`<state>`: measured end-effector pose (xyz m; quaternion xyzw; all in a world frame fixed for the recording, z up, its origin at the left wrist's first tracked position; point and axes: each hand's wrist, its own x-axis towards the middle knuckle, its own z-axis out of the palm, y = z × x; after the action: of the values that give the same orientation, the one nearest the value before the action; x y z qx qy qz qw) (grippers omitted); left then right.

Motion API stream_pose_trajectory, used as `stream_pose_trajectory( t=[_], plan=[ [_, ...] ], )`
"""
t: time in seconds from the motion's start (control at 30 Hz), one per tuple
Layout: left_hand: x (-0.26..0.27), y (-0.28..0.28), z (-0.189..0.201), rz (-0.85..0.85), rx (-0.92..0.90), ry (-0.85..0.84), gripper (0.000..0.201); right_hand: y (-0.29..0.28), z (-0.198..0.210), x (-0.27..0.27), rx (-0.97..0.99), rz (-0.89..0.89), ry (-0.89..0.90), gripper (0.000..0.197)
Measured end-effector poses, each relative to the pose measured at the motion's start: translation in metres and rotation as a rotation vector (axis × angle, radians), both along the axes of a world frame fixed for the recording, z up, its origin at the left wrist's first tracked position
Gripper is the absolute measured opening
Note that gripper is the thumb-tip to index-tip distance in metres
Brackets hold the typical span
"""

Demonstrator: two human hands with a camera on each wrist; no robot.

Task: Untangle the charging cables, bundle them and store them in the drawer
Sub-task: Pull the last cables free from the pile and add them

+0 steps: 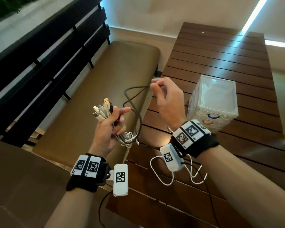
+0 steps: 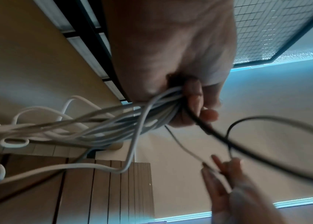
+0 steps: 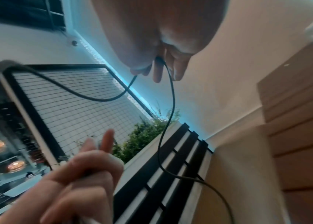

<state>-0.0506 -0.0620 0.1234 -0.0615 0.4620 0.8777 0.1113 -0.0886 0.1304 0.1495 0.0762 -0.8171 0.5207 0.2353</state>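
My left hand [image 1: 111, 123] grips a bundle of white cables [image 1: 102, 111] with their plug ends sticking up; the same bundle [image 2: 132, 121] trails from my fist in the left wrist view. A black cable [image 1: 135, 102] loops from that bundle up to my right hand [image 1: 161, 94], which pinches it between thumb and fingers. In the right wrist view the black cable [image 3: 169, 106] hangs from those fingertips. Loose white cable loops [image 1: 163, 176] lie on the wooden table [image 1: 220, 63] under my right wrist. The clear plastic drawer unit [image 1: 214, 102] stands on the table right of my right hand, its drawers closed.
A padded brown bench [image 1: 105, 76] with a dark slatted backrest [image 1: 48, 60] runs along the table's left side. The slatted table stretches away beyond the drawer unit. A thin black cord [image 1: 102, 209] hangs from my left wrist device.
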Motion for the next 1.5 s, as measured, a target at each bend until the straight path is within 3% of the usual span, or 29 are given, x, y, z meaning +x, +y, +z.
stream_pose_trajectory(
  t=[0.13,0.2,0.27,0.4,0.5,0.6,0.73,0.87,0.97,1.1,1.27,1.43,1.5],
  plan=[
    [0.006,-0.004,0.001,0.049,-0.070,-0.016,0.038,-0.028,0.022,-0.011,0.019,0.088,0.189,0.017],
    [0.007,-0.008,-0.003,0.122,-0.067,-0.018,0.038,-0.031,0.014,-0.011,0.108,0.134,0.182,0.015],
    [0.007,-0.013,-0.007,0.187,-0.083,-0.007,0.037,-0.025,-0.013,-0.010,0.302,0.225,-0.019,0.019],
    [0.013,-0.020,-0.018,0.216,-0.144,0.013,0.035,-0.004,-0.082,0.005,0.674,0.283,-0.675,0.074],
    [0.019,-0.023,-0.027,0.226,-0.179,0.001,0.034,0.012,-0.122,0.017,0.943,0.344,-0.868,0.067],
    [0.021,-0.026,-0.033,0.222,-0.211,-0.004,0.034,0.023,-0.143,0.029,1.005,0.305,-0.757,0.054],
    [0.024,-0.026,-0.039,0.128,-0.393,0.035,0.035,0.036,-0.156,0.046,0.818,0.153,-0.656,0.033],
    [0.028,-0.009,-0.041,0.034,-0.503,0.057,0.035,0.053,-0.152,0.067,0.668,0.147,-0.581,0.009],
    [0.025,0.003,-0.042,0.001,-0.522,0.030,0.033,0.068,-0.134,0.079,0.493,0.141,-0.494,0.012],
    [0.021,0.010,-0.041,0.007,-0.544,0.046,0.034,0.083,-0.116,0.076,0.367,-0.075,-0.416,0.021],
    [0.012,0.008,-0.039,0.053,-0.584,0.077,0.035,0.104,-0.129,0.077,0.741,-0.093,-0.682,0.026],
    [0.014,0.007,-0.039,0.053,-0.629,0.078,0.033,0.099,-0.142,0.087,1.079,-0.022,-0.444,0.024],
    [0.014,0.006,-0.041,0.050,-0.634,0.071,0.034,0.096,-0.153,0.085,1.051,0.126,-0.433,0.019]
  ],
)
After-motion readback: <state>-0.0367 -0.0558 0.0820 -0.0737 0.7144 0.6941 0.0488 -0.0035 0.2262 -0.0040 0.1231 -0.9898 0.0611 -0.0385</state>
